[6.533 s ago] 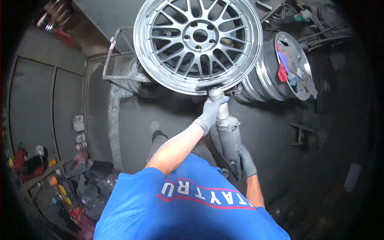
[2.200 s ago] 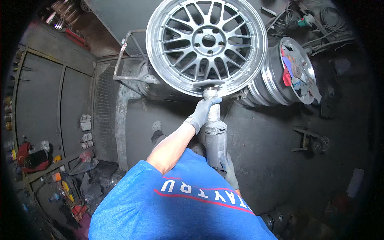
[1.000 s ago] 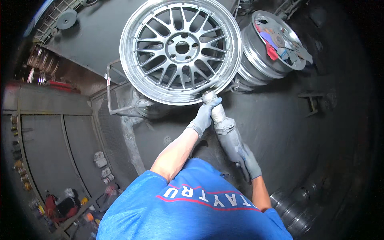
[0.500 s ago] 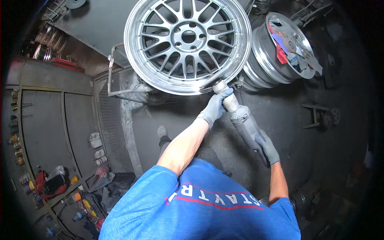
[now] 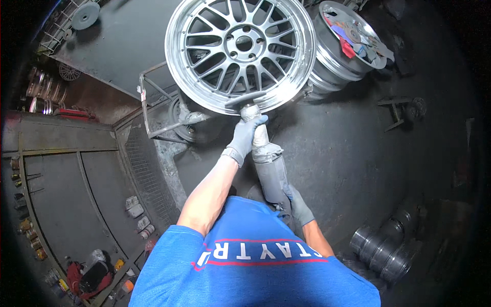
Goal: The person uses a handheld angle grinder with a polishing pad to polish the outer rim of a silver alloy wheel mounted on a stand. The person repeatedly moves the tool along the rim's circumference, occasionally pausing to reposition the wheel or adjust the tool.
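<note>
A silver multi-spoke wheel rim (image 5: 286, 91) with a shiny outer lip lies at the top middle. Both my gloved hands hold a long grey angle grinder (image 5: 271, 174). Around its pale, wrapped neck, close behind the head, my left hand (image 5: 247, 134) is closed. My right hand (image 5: 299, 205) grips the rear of the body, lower and to the right. The grinder's round disc (image 5: 246, 98), seen nearly edge-on, is at the rim's near lip; whether it touches the metal I cannot tell.
A metal frame (image 5: 148, 110) stands left of the rim. Stacked rims (image 5: 332, 61) at the upper right carry coloured cloths and discs (image 5: 353, 38). Dark barrels (image 5: 381, 253) lie at the lower right. A small stand (image 5: 394, 112) is on the right floor.
Both hands and the grinder have moved left, the disc shifting left along the rim's near lip. The grinder is now more upright in view. The surroundings have shifted too as my head turned.
</note>
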Available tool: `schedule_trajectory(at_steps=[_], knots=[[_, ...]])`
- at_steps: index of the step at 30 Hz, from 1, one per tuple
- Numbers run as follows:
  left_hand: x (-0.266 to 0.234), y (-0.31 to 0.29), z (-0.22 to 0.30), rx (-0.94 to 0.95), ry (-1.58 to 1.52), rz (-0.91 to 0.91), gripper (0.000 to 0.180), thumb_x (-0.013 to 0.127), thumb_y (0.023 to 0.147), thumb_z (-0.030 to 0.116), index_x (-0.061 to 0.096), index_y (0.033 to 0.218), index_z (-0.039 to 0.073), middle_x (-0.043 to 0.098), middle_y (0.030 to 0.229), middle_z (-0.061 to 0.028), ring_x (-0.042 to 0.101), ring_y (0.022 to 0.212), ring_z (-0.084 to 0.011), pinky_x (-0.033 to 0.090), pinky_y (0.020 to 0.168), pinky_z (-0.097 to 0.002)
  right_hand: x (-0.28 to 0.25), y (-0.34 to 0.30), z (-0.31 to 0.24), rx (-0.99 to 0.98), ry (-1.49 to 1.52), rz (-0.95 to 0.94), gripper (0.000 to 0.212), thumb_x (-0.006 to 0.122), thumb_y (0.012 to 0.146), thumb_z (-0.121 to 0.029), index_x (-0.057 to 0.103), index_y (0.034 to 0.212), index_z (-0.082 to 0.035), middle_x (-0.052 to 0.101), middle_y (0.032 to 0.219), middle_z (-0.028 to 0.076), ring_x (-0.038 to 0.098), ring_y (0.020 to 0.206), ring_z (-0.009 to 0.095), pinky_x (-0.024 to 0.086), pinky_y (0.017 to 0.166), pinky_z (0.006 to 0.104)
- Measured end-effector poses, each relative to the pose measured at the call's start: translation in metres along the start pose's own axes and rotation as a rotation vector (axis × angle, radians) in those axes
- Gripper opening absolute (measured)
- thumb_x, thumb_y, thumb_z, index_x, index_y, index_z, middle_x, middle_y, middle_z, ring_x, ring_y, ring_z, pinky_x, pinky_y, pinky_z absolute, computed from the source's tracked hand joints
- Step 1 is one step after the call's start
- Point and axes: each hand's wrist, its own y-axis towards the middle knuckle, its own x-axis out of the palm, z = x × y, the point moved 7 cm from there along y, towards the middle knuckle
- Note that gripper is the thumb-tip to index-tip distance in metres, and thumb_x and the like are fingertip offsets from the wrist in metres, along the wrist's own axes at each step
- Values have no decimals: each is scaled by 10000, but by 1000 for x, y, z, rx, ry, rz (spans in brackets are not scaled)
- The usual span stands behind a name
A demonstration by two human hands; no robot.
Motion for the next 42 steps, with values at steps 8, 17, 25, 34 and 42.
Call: schedule_trajectory(at_steps=[8, 17, 25, 34, 42], knots=[[12, -16, 4, -43, -29, -1, 443, 945, 863, 201, 700, 1205, 65, 718, 1011, -45, 707, 825, -176, 619, 736, -377, 1, -14, -6, 24, 28, 51, 777, 680, 1073, -539, 530, 1603, 9, 639, 1509, 136, 597, 1355, 221, 457, 1173, 367], [94, 25, -46, -52, -217, -36, 440, 949, 868, 209, 696, 1198, 65, 729, 1022, -47, 730, 884, -195, 622, 799, -392, -99, -32, -109, -81, -292, 146, 760, 677, 1076, -526, 548, 1582, 26, 659, 1472, 153, 620, 1322, 242, 477, 1144, 373], [43, 17, -36, 113, -125, 209, 467, 934, 874, 186, 721, 1267, 51, 753, 1080, -48, 729, 911, -172, 610, 806, -365, -93, 0, -98, 41, -239, -39, 736, 675, 1086, -499, 545, 1592, 20, 621, 1541, 164, 577, 1395, 241, 440, 1195, 382], [13, 4, -5, 159, -69, 363, 540, 909, 884, 188, 693, 1351, 23, 756, 1196, -69, 723, 1028, -177, 597, 911, -354, -62, 28, -105, 127, -110, -194, 651, 715, 1049, -555, 638, 1447, -45, 721, 1031, 10, 630, 700, 93, 527, 613, 277], [102, 36, -39, 73, -42, 216, 538, 943, 842, 237, 717, 1290, 42, 761, 1137, -81, 725, 979, -203, 594, 879, -383, -133, 10, -108, 48, -42, -71, 693, 659, 1093, -508, 586, 1550, 7, 655, 1490, 139, 595, 1369, 224, 447, 1182, 385]])
